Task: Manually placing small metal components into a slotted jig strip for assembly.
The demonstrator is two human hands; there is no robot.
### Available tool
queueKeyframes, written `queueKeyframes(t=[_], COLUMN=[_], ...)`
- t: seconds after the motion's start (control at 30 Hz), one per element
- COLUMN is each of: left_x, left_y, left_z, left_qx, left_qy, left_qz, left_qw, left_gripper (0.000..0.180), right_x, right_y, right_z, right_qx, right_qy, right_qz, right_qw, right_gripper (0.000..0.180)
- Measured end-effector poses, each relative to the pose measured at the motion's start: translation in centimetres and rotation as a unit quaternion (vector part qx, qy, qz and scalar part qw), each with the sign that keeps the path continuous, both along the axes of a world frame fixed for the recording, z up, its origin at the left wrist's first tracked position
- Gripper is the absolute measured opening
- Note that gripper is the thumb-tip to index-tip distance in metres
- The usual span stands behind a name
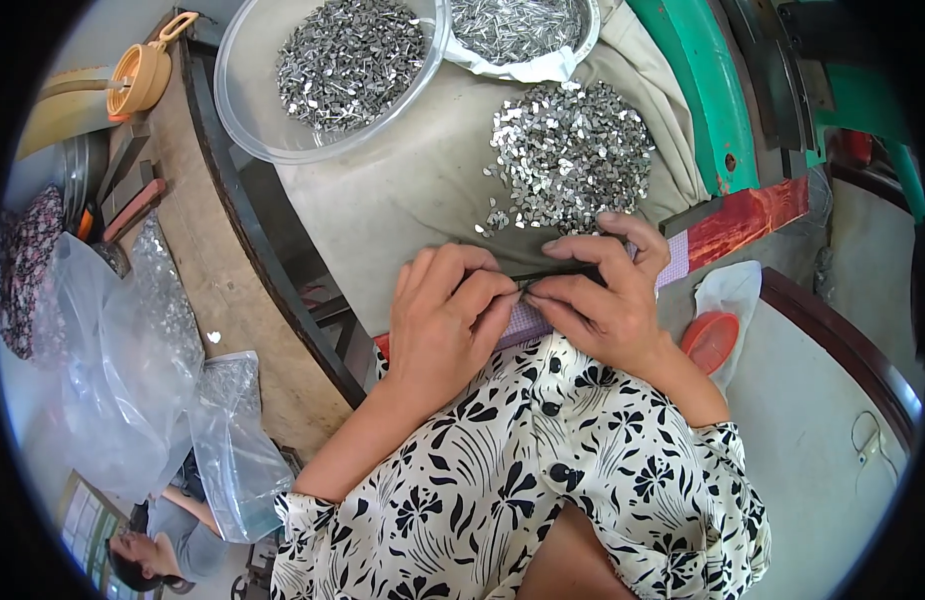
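My left hand (pixel 444 325) and my right hand (pixel 614 305) meet close to my chest, at the near edge of a beige cloth (pixel 382 215). Thumb and forefinger are pinched together on each hand, with the fingertips almost touching. Whatever they hold is too small and too covered to make out. Just beyond the right hand lies a loose pile of small grey metal pieces (pixel 572 155). A clear plastic bowl (pixel 252 90) with many small metal parts stands at the far left of the cloth. Beside it is a bowl with a white plastic lining (pixel 542 70), full of thin metal pins.
A green machine frame (pixel 697 90) borders the work surface on the right. Clear plastic bags (pixel 122 370) with metal pieces lie on the wooden table (pixel 217 240) at left. A red oval dish (pixel 710 340) sits right of my arm. Another person (pixel 177 535) is at lower left.
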State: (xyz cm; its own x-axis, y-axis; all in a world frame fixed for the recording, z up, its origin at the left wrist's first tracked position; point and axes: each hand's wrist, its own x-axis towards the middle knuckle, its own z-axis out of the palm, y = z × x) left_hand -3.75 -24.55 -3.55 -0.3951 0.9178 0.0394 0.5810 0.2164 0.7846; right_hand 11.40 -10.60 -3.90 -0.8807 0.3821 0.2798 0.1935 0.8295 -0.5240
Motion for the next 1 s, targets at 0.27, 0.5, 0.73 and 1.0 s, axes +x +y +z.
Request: queueKeyframes(t=[0.27,0.5,0.73,1.0], left_x=[-0.4,-0.6,-0.6,-0.7], left_y=[-0.8,-0.7,-0.6,-0.8], left_z=[0.1,0.1,0.2,0.0], left_qx=[0.01,0.015,0.008,0.014], left_qy=[-0.041,-0.028,-0.023,-0.009], left_qz=[0.008,-0.002,-0.01,-0.02], left_qw=[0.999,1.0,1.0,1.0], left_gripper=[0.021,0.021,0.02,0.02], right_x=[-1.2,-5.4,-7.4,-5.8], right_y=[1.4,3.3,2.6,3.0], right_z=[0.6,0.4,0.2,0.9], right_qx=[0.01,0.097,0.125,0.1], right_qy=[-0.007,-0.021,0.003,-0.024], right_qz=[0.003,0.08,0.14,0.121], right_qw=[1.0,0.992,0.982,0.987], right_gripper=[0.023,0.016,0.013,0.013])
